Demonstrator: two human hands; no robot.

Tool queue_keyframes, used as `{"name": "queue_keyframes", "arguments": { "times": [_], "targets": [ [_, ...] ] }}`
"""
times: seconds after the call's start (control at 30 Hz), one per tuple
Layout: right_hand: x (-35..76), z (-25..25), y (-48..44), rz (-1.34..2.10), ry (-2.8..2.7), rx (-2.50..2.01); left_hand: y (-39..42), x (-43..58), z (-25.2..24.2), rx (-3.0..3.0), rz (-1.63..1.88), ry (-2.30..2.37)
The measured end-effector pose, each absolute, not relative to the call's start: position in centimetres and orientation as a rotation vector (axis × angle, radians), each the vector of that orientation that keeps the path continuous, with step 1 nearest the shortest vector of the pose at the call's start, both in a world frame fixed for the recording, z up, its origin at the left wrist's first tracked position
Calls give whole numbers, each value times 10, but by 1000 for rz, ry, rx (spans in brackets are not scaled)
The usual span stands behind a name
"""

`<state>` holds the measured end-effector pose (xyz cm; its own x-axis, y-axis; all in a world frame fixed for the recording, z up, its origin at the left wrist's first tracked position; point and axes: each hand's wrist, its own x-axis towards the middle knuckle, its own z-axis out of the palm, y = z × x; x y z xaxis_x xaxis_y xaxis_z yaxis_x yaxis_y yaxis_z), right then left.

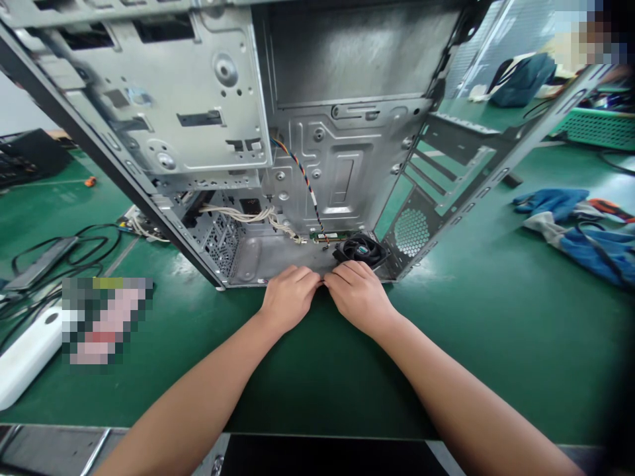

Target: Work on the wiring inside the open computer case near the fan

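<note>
An open metal computer case [342, 152] stands upright on the bench with its inside facing me. My left hand [292, 297] and my right hand [361, 294] meet at its bottom front edge, fingers closed and fingertips almost touching. A small dark bit shows between the fingertips; what it is, I cannot make out. Just behind my right hand, a black cooling fan [361, 249] lies on the case floor. Beside it is a green memory module [325, 236]. A multicoloured cable [303, 173] hangs down toward the floor, and pale wires [243, 213] run in from the left.
The green bench [501, 330] carries a white device [34, 350], black cables [94, 244] and a blurred-out item on the left. To the right lie blue-and-grey gloves [590, 231]. A green basket [598, 127] and a dark bag [523, 79] sit farther back.
</note>
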<state>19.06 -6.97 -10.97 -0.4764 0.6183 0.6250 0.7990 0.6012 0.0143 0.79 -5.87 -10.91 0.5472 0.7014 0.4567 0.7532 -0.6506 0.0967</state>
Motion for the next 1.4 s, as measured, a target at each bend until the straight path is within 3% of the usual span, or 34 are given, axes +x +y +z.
{"name": "queue_keyframes", "arguments": {
  "times": [0.97, 1.4],
  "targets": [
    [208, -100, -68, -246, -2337, -1136, -51, 6, -120, -2857, -1059, -1188],
    [202, -99, -69, -342, -2311, -1153, -52, 7, -120, -2857, -1082, -1254]
  ]
}}
